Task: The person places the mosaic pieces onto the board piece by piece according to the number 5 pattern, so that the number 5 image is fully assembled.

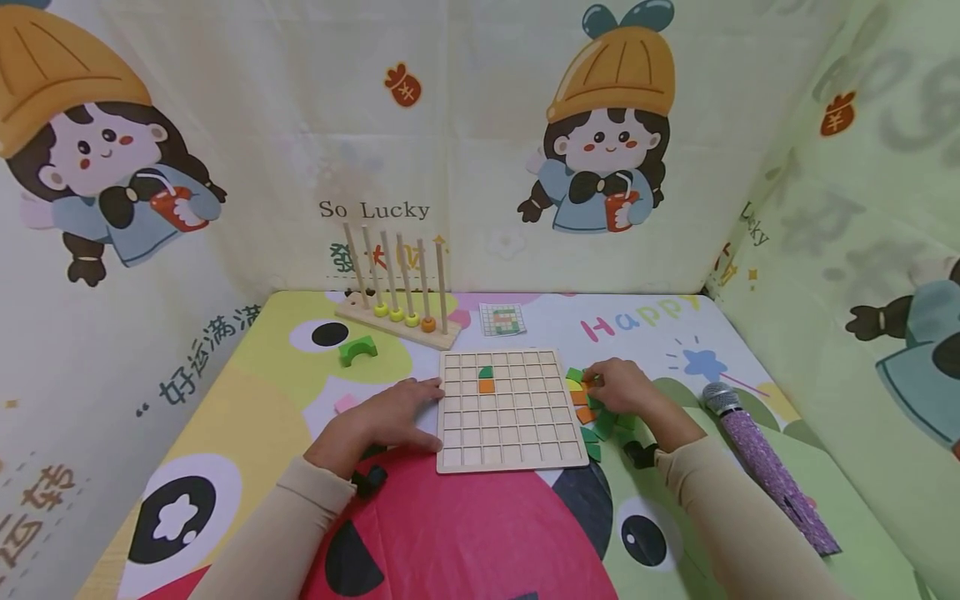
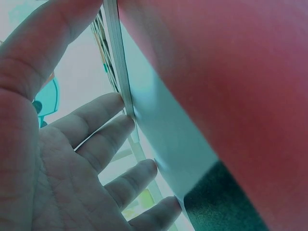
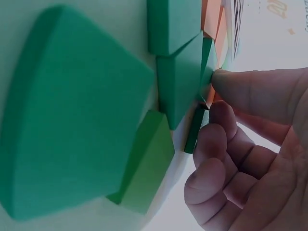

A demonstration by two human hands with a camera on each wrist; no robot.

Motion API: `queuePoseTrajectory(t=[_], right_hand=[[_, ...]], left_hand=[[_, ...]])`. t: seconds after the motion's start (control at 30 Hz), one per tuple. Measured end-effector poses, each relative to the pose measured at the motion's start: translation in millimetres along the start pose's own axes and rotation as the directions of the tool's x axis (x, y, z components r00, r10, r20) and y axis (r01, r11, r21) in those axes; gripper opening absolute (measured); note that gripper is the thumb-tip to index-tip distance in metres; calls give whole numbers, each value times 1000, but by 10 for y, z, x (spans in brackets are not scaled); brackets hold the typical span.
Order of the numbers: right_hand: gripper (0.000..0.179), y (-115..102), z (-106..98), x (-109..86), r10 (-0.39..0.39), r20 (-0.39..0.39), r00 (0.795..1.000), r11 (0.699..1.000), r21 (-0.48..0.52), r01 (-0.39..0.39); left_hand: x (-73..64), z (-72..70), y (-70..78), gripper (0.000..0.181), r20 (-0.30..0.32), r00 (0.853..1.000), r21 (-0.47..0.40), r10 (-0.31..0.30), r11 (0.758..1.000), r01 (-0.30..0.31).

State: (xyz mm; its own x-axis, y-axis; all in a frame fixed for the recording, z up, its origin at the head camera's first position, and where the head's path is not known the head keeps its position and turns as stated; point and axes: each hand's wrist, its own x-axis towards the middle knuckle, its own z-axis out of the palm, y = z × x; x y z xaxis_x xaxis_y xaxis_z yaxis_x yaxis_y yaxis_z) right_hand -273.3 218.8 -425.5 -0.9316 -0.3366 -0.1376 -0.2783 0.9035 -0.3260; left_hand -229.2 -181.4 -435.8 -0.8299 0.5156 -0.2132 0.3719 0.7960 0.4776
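A square wooden grid board (image 1: 512,457) lies in front of me, with a green piece (image 1: 486,372) and an orange square (image 1: 487,387) in neighbouring cells. Along the board's left edge my left hand (image 1: 390,414) rests with spread fingers; its fingertips (image 2: 126,122) meet the edge in the left wrist view. To the right of the board, my right hand (image 1: 626,387) reaches into a cluster of coloured blocks. Its thumb tip (image 3: 222,79) is at a green block (image 3: 208,62), and the other fingers curl in. I cannot tell whether it pinches a block.
Behind the board stand a wooden peg rack (image 1: 397,321) with yellow and orange beads and a small pattern card (image 1: 502,319). A green arch block (image 1: 358,350) lies at the left. On the right is a glittery purple microphone (image 1: 772,467). Large green blocks (image 3: 82,115) lie near my right wrist.
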Motion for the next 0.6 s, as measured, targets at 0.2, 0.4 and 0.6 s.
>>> queuePoseTrajectory(t=[0.2,0.4,0.6], right_hand=[[19,22,14,29,15,6,1000,1000,2,-15],[16,17,36,44,69,9,998,997,25,-70],[11,-36,52,36,108,-11,994,993,44,-108]], left_hand=[[-5,-5,0,85,-6,1000,0,15,1000,-15],[-2,1,-5,85,-7,1000,-1,18,1000,-18],[-6,-7,-4,85,-4,1000,-5,7,1000,-7]])
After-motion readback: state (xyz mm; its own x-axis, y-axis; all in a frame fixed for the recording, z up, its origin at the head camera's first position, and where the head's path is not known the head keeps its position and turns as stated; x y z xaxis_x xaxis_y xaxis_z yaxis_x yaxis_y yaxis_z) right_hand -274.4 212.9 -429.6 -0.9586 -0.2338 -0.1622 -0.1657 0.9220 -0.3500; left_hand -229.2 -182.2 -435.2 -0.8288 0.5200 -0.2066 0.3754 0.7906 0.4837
